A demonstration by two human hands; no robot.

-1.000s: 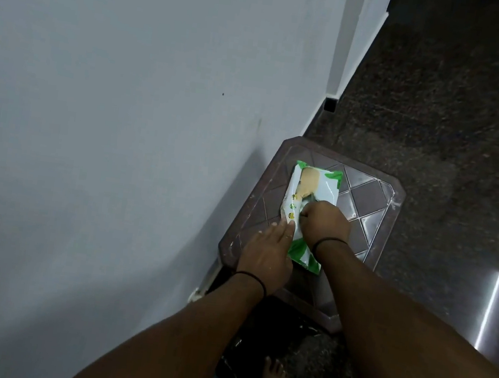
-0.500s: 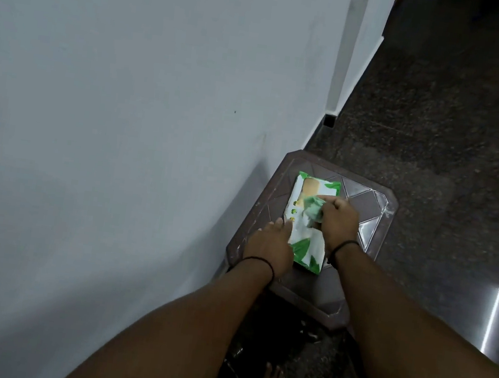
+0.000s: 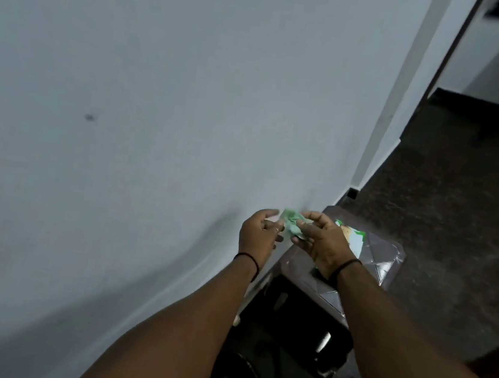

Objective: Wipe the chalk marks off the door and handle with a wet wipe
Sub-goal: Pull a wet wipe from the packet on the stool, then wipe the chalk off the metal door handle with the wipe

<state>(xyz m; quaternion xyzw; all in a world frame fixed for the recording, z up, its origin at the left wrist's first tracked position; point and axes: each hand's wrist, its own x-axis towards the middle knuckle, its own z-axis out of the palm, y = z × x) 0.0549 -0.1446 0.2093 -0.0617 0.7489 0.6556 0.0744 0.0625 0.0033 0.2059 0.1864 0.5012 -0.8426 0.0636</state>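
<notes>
I have lifted both hands off the wipe pack (image 3: 351,237), which is staying on the dark faceted stool (image 3: 385,262). My right hand (image 3: 318,241) and left hand (image 3: 260,232) are pinching a crumpled pale-green wet wipe (image 3: 292,225) between them, beside the smooth grey wall (image 3: 156,114).

Dim indoor frame, cool grey cast, noisy. Motion blur throughout: left hand (image 3: 258,231), right hand (image 3: 320,241) and the wet wipe (image 3: 292,225) between their fingertips all smeared. Soft arm shadow on the wall (image 3: 160,83) just left of the left fingers. Specular glare on the stool (image 3: 385,263) top right of the right fingers. Wide-angle bending at edges; dark floor (image 3: 458,214) underexposed.
</notes>
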